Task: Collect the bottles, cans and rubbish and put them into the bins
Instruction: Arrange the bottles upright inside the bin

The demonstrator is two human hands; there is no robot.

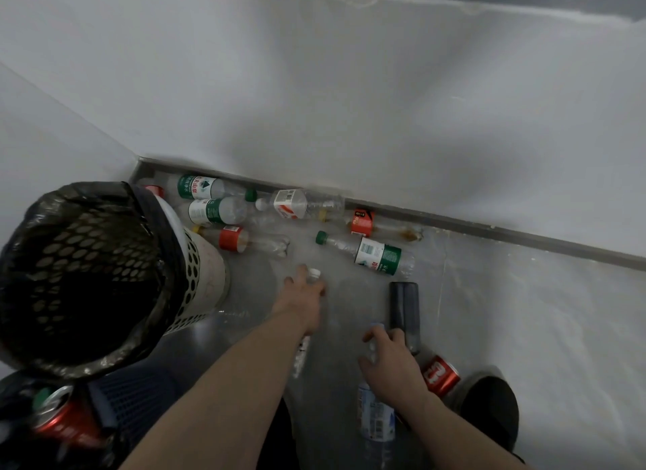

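From the head camera, looking down at a grey floor [489, 329] where it meets a white wall [314, 84], both arms reach forward from six o'clock.

The left hand [303, 296], just below centre, has its fingers curled round the neck of a clear bottle [303, 350] whose white cap pokes out past the knuckles toward twelve. Its body trails back under the wrist, so it looks held by the neck to swing toward the bins.

The right hand [391, 364], at about five o'clock, grips a second clear bottle with a pale blue label [375, 417], fingers wrapped near its top. The blur makes the exact grip hard to read.

Just beside that hand, toward one o'clock of it, a dark cylinder [405, 312] lies on the floor, and a red can [441, 377] lies at its three o'clock.

The bin lined with a black bag [84, 277] stands at nine o'clock, mouth open within arm's reach. A darker bin [133, 399] sits at seven o'clock, with a red can [66, 420] at its rim.

At twelve o'clock, along the skirting, loose bottles [216, 210] with green and red labels lie on their sides, not yet collected.
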